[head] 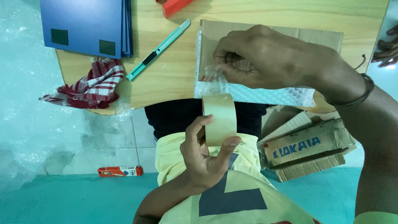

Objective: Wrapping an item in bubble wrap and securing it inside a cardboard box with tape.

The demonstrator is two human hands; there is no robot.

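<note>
Left hand (207, 153) grips a tape roll (219, 119) at the table (174, 70) edge, held upright so tape feeds out. Right hand (265, 58), fingers curled, pinches the tape end onto a bubble-wrapped pkg (253, 93) w/ cardboard (319, 37) under. Cutter (158, 49) lies nearby.

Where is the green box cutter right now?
The green box cutter lies diagonally on the wooden table, between the blue folders and the bubble-wrapped cardboard.
</note>
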